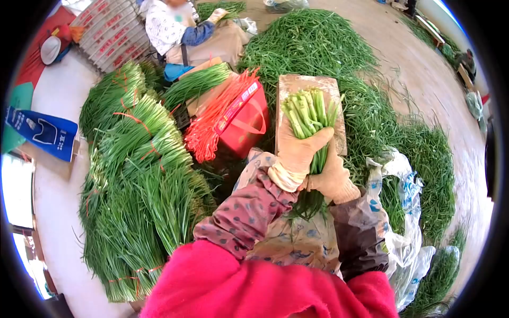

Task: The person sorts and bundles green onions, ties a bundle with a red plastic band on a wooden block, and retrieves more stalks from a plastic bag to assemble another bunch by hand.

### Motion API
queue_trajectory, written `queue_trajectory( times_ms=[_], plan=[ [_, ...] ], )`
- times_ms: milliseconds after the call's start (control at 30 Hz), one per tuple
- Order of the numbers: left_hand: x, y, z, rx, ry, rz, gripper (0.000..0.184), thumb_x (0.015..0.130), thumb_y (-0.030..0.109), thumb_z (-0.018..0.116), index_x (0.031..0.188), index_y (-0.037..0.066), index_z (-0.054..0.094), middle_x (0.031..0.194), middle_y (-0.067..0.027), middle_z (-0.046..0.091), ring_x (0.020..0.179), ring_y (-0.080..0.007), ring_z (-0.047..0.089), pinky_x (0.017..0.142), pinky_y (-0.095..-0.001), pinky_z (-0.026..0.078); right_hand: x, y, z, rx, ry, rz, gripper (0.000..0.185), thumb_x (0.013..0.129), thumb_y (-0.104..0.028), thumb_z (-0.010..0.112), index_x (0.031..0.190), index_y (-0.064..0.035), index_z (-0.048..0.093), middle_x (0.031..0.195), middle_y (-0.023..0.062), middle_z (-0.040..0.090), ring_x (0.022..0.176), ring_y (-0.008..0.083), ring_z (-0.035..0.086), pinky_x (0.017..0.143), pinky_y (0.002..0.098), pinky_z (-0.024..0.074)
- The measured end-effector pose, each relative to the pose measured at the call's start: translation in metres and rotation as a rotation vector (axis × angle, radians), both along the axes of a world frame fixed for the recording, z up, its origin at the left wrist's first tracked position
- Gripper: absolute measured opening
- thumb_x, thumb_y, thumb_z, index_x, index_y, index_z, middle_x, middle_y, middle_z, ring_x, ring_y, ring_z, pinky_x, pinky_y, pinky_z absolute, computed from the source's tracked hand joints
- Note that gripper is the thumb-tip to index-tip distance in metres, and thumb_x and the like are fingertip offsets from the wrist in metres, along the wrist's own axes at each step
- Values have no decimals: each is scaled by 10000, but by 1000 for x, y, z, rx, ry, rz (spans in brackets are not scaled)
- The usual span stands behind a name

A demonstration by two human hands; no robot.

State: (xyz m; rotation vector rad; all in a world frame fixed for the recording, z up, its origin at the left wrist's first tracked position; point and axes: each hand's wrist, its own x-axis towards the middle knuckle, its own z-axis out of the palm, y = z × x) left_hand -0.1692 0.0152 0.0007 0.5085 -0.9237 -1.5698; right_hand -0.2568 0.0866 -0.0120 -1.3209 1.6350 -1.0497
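Note:
Both of my hands wear pale work gloves and grip one bunch of green stalks [312,108] in front of me. My left hand [301,152] wraps it from the left, with the thumb across the front. My right hand [333,172] closes round its right side, lower down. The thick, pale cut ends point away from me, above a worn wooden board [283,127]. Darker leaves hang down below my hands, partly hidden by them.
Tied bundles of long green leaves [143,175] are stacked at left. Red ties [199,139] lie on a red bag [249,122]. Loose greens [313,40] heap behind and right, with a plastic bag [405,233] near my right arm. Another person [185,34] sits at the back.

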Motion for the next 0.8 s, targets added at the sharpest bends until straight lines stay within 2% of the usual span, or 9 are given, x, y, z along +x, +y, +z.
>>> queue_trajectory(
  times_ms=[100,167,233,300,467,567,633,733,800],
  plan=[
    [10,-9,-25,163,-45,-179,300,798,-29,641,1091,37,627,951,-62,678,877,-185,655,787,-316,540,-1,4,7,314,202,-18,1342,481,-400,920,1469,-13,98,1218,263,545,1169,319,556,937,391,458],
    [27,-9,-28,273,-3,-381,254,819,66,639,1056,-25,622,954,-116,678,878,-222,660,790,-351,556,-9,13,5,71,-93,84,1096,629,-322,869,1454,-80,189,1038,206,605,903,264,638,820,344,487],
    [42,-12,-45,382,-45,-450,297,825,107,647,1092,-17,612,962,-124,675,875,-227,661,799,-365,559,-9,15,-12,93,-387,147,939,707,-268,826,1436,-101,257,979,163,618,813,218,636,809,330,487],
    [46,-7,-53,399,46,-439,337,829,115,645,1136,-11,589,984,-125,665,865,-229,662,800,-373,561,9,20,-30,-75,-182,-73,684,759,-201,788,1338,-71,448,1057,123,645,939,146,613,837,309,484],
    [57,-6,-86,535,-10,-469,350,858,177,612,1138,-30,573,979,-140,657,834,-241,661,768,-364,555,35,34,-64,-227,-198,-349,325,850,-76,672,1159,6,610,1143,140,634,1009,186,607,898,299,464],
    [62,-4,-99,572,-25,-441,361,853,190,616,1139,-27,577,970,-138,660,833,-245,658,770,-369,554,38,38,-67,-130,-448,-408,246,867,-61,650,1101,15,635,1134,131,637,1012,178,602,880,290,471],
    [63,-5,-101,597,8,-479,387,845,207,631,1152,-23,576,975,-132,661,858,-251,651,788,-377,549,35,40,-72,-186,-448,-425,158,876,-70,642,1005,20,657,1093,121,641,971,142,593,822,275,488],
    [65,-4,-107,610,71,-451,410,786,206,681,1105,-43,609,953,-138,670,872,-238,652,768,-360,562,29,43,-50,262,-402,-241,219,858,-150,681,1031,-21,645,1022,97,643,916,133,587,813,280,482],
    [65,2,-94,623,61,-445,412,786,209,681,1106,-40,608,954,-134,667,873,-236,651,771,-357,560,33,42,-52,155,-355,-248,235,855,-169,686,1036,-26,639,1014,101,646,912,141,592,819,286,481]
  ],
)
